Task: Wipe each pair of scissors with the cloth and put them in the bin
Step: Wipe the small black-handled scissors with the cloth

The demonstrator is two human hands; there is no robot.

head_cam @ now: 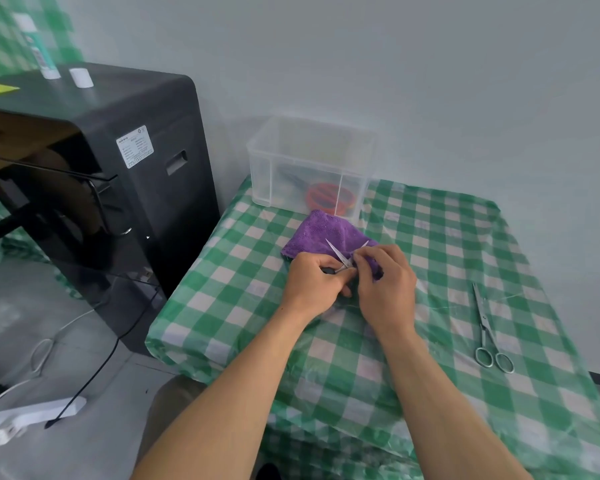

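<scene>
- Black machine [146, 174] stands on the floor left of the worktop [222, 306]; not part of the job.
- Clear plastic bin [258, 174] sits at the worktop's back edge. Inside: orange-handled scissors [328, 199] and what looks like a darker pair behind them, blurred through the wall. So some pairs look done.
- Purple cloth [326, 230] lies just in front of the bin, its near corner lifted into the hands.
- Left hand [314, 282]: grip clenched round the dark handles of the small scissors [343, 258], held just above the cloth with blades spread in a V pointing away.
- Right hand [385, 282]: grip pinching a fold of cloth against the right blade near the pivot.
- Step in hand, as I read it: wiping this small pair. Next move likely calls for running the cloth out to the tip, doing the other blade, closing the blades, then reaching forward over the cloth to drop them in the bin. Watch the points.
- Steel scissors [487, 327] lie closed on the worktop well to the right, untouched; probably last in the queue.
</scene>
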